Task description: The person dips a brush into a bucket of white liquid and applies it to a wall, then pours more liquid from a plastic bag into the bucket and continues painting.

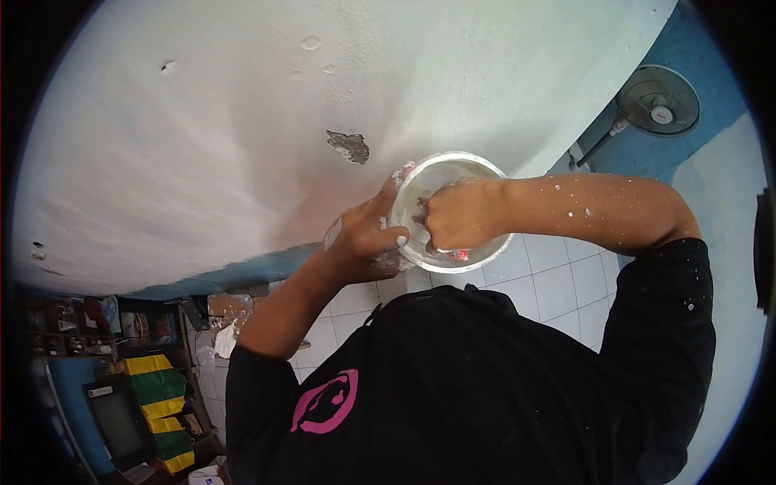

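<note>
A round whitish bucket [453,269], its rim smeared with white, is held in front of my chest close to the wall. My left hand [368,236] grips its left side, the thumb lying over the rim and white smears on the fingers. Inside the bucket is my right hand [467,212], closed with its fingers curled downward. A small red thing [459,255] shows beside those fingers. What the right hand holds is mostly hidden by the hand itself. White specks dot the right forearm.
A pale wall [267,121] with a chipped grey patch [349,147] rises right ahead. A fan [659,101] stands at the upper right. White floor tiles [550,279] lie below. Shelves with clutter and a green and yellow cloth [162,396] are at the lower left.
</note>
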Action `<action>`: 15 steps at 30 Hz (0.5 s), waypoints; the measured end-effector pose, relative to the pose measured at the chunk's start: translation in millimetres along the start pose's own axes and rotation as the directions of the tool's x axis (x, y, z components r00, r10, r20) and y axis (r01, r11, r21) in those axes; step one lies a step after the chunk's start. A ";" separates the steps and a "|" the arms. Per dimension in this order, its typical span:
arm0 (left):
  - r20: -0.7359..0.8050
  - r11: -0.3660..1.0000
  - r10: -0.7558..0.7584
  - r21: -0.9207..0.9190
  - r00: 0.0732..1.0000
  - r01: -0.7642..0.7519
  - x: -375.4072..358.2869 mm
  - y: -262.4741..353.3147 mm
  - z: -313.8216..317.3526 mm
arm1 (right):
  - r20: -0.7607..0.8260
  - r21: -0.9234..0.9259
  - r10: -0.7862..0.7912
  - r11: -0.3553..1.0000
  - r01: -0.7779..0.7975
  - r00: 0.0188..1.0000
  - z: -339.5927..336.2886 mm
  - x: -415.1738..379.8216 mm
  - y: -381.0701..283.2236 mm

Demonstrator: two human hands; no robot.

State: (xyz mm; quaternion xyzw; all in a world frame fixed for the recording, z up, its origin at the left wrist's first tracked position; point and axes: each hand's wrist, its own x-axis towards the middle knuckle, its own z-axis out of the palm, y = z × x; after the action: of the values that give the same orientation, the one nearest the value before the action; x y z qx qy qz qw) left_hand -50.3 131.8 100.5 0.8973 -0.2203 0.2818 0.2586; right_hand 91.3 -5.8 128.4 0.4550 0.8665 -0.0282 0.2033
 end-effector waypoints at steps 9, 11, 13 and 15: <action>0.088 1.000 -0.012 0.002 0.996 0.011 -5.6 -2.1 10.9 | 0.164 0.248 0.076 0.962 -0.116 0.983 -23.2 -11.7 -12.7; 0.113 1.000 -0.022 0.023 0.993 0.020 2.4 0.0 7.5 | 0.152 0.345 0.135 0.921 -0.181 0.979 -30.8 -24.0 -7.3; 0.130 0.998 -0.034 0.051 0.991 0.028 10.6 -0.7 8.6 | 0.079 0.414 0.216 0.881 -0.229 0.973 -38.0 -36.0 -12.8; 0.148 0.996 -0.048 0.082 0.988 0.036 17.2 1.2 13.7 | 0.000 0.474 0.292 0.842 -0.257 0.956 -50.3 -54.0 -24.6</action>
State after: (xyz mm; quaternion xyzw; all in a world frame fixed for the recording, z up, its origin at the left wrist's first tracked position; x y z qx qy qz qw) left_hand -32.8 118.5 101.9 0.9300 -0.2086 0.2164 0.2114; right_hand 82.4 -50.4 191.6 0.6105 0.7665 -0.1908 0.0579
